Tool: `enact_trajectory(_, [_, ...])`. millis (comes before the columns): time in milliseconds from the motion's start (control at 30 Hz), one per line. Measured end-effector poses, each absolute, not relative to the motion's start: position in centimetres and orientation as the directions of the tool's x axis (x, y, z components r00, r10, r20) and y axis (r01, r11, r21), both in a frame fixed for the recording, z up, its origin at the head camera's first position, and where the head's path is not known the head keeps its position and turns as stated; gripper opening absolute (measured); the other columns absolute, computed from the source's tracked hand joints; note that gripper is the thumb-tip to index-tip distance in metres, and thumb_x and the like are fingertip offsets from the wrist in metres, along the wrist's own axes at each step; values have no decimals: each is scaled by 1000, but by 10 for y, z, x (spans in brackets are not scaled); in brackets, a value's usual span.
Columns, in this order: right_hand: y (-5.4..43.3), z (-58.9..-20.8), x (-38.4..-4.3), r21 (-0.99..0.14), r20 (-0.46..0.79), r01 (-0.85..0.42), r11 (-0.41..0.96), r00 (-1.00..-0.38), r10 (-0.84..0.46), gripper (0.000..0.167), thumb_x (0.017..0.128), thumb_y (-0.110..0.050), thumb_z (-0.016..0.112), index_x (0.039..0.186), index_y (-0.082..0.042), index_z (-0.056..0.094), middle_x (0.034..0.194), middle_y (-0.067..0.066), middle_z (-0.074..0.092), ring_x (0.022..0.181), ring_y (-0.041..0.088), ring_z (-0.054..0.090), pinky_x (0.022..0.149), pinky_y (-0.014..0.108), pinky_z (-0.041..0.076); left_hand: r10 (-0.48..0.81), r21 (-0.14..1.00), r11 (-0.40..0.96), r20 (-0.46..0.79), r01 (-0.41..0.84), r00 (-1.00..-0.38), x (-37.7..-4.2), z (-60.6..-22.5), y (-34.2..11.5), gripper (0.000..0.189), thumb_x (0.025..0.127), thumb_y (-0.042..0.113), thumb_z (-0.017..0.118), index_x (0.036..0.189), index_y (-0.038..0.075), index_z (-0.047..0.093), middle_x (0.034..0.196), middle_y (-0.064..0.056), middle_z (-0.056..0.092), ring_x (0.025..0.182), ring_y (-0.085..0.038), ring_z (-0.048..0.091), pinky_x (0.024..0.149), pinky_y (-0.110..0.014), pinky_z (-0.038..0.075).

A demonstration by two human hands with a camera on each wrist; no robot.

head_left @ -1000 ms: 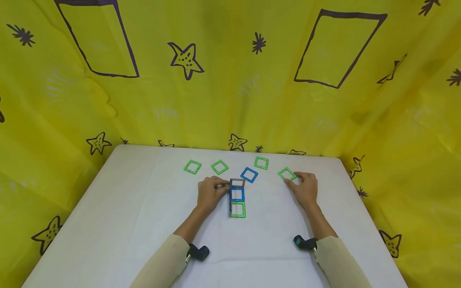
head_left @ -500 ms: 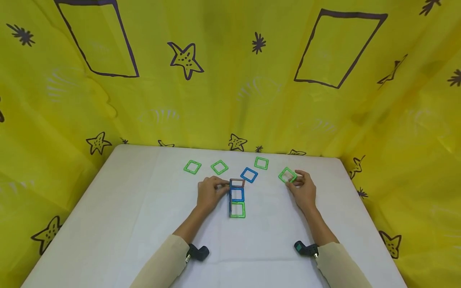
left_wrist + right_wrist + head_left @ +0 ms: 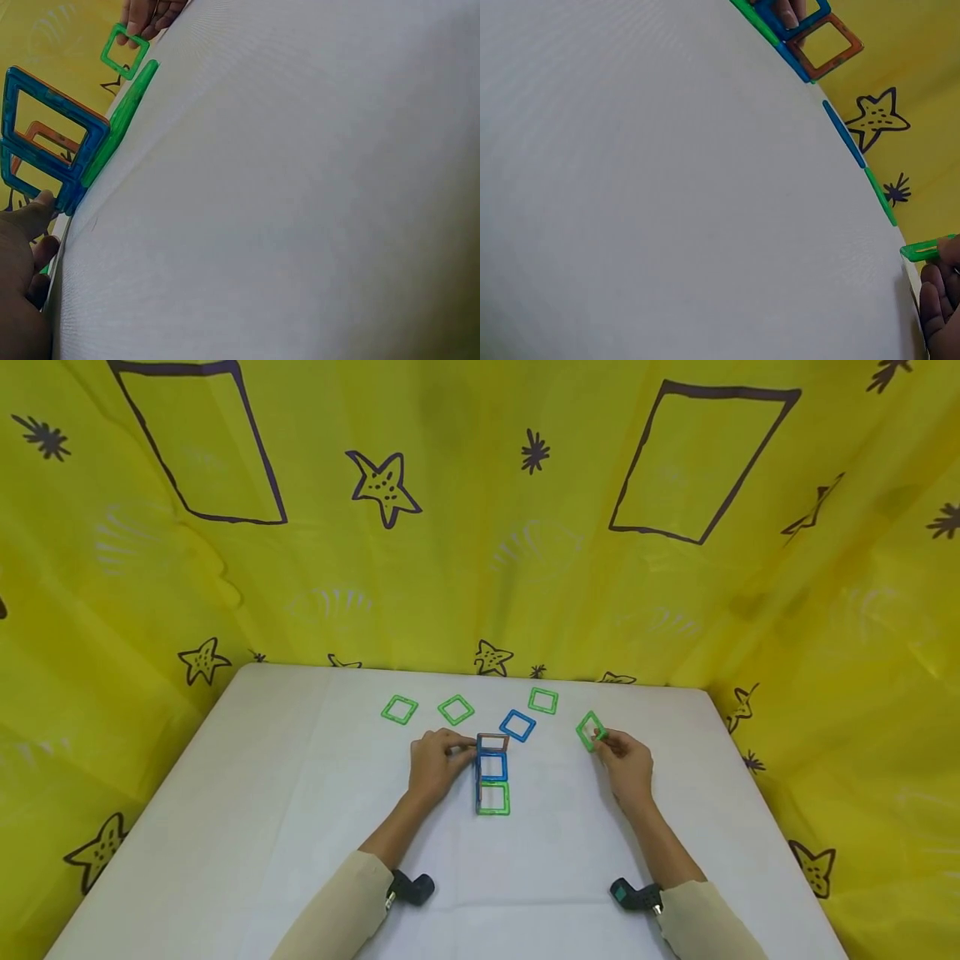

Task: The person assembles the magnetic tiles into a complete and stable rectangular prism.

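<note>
Several square magnetic tiles form a small structure at mid-table. In the head view a green tile [image 3: 508, 799] and a blue tile [image 3: 506, 767] lie flat in a row, and a reddish-brown tile [image 3: 506, 744] stands at the far end. Upright blue tiles [image 3: 9, 105] line the left side. My left hand [image 3: 433, 767] pinches this upright side near its far end; the left wrist view shows the thumb on a blue frame. Off to the right, my right hand [image 3: 628, 770] holds a loose green tile [image 3: 584, 741] by its edge, tilted up from the table.
Behind the structure lie a blue tile [image 3: 507, 720] and a green tile [image 3: 542, 711]. Two more green tiles, one far left [image 3: 388, 705] and one nearer [image 3: 447, 703], lie on the white table [image 3: 300, 793]. A yellow patterned curtain [image 3: 450, 577] hangs behind the table.
My right hand has picked the green tile up from lying flat, tilted it, and brought it slightly left and nearer. The left hand stays at the structure.
</note>
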State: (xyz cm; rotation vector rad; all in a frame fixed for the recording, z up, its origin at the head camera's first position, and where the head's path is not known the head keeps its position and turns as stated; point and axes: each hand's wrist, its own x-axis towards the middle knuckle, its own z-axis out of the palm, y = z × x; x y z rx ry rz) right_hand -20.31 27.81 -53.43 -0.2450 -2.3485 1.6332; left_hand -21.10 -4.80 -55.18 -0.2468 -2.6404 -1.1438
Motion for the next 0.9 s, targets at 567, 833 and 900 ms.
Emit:
enact_trajectory(567, [249, -537, -188, -940, 173, -123, 318, -976, 133, 17, 93, 0, 77, 109, 5, 77, 108, 17, 76, 85, 13, 70, 75, 22, 56, 46, 697, 680, 268, 227, -962, -212, -551, -48, 16, 90, 27, 85, 106, 21, 85, 101, 4, 76, 84, -17, 54, 81, -39, 34])
enact_trajectory(833, [235, -534, -179, -952, 129, -88, 294, -984, 122, 20, 90, -2, 82, 108, 6, 78, 105, 18, 77, 84, 12, 68, 74, 19, 55, 55, 698, 674, 279, 242, -959, -212, -552, -49, 17, 90, 27, 85, 106, 21, 85, 101, 4, 77, 83, -17, 54, 80, -40, 35])
enact_trajectory(900, [232, -533, -177, -953, 122, -84, 292, -986, 113, 21, 90, -3, 83, 109, 5, 78, 105, 18, 77, 85, 12, 68, 74, 19, 54, 56, 697, 673, 287, 248, -956, -213, -552, -49, 17, 90, 27, 85, 106, 21, 85, 101, 4, 77, 83, -17, 54, 80, -40, 35])
